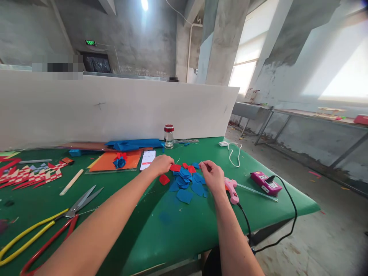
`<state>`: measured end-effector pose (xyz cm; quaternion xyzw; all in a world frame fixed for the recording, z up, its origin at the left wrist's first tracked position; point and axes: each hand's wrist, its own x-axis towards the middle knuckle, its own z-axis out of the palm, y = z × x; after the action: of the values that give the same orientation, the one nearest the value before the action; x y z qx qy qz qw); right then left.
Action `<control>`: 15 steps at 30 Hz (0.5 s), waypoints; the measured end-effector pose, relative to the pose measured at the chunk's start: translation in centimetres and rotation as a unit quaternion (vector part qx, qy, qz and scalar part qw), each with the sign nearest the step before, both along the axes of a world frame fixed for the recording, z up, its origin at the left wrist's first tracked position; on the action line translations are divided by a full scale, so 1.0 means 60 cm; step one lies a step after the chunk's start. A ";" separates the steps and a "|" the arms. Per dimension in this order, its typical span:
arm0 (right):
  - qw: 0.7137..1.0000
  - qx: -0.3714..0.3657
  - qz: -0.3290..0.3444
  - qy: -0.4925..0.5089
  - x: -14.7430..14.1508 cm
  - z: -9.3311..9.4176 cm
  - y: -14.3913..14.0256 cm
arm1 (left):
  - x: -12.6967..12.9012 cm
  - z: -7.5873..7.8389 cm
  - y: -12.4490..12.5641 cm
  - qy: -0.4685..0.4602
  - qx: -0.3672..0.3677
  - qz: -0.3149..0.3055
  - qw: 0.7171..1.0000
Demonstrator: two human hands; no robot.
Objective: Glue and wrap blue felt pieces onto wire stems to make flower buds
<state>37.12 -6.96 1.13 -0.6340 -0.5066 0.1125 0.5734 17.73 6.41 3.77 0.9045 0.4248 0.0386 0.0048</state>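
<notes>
My left hand is closed, its fingertips pinched beside a red cut piece and a thin pale wire; what it grips is hidden. Opposite it, my right hand has thumb and fingers drawn together near a small blue piece at the edge of the pile; whatever is in the pinch is too small to make out. Between and below the hands lies a loose pile of blue cut pieces with several red ones among them. A separate red piece rests near my left wrist. A pink hot glue gun lies just right of my right hand.
A phone and a red-lidded glass jar stand behind. Scissors, a wooden stick and a red-blue paper flower are left. A purple power strip sits right, its black cable over the edge. A white partition borders the table.
</notes>
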 end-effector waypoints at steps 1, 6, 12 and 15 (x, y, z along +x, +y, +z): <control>1.000 0.001 0.005 0.006 0.003 -0.002 0.001 | 0.011 -0.011 0.011 -0.003 -0.011 0.011 1.000; 0.999 0.016 0.028 0.033 0.008 -0.002 0.001 | 0.031 -0.051 0.039 -0.025 -0.053 0.063 0.996; 0.998 0.006 0.043 0.039 0.000 -0.007 0.005 | 0.032 -0.053 0.024 -0.060 -0.082 0.056 0.993; 0.997 0.010 0.055 0.044 -0.006 -0.007 0.006 | 0.031 -0.036 0.018 -0.073 -0.109 0.024 0.991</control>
<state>36.79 -6.58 0.70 -0.5936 -0.5163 0.1665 0.5944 19.57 7.50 1.58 0.8827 0.4468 0.0584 0.1333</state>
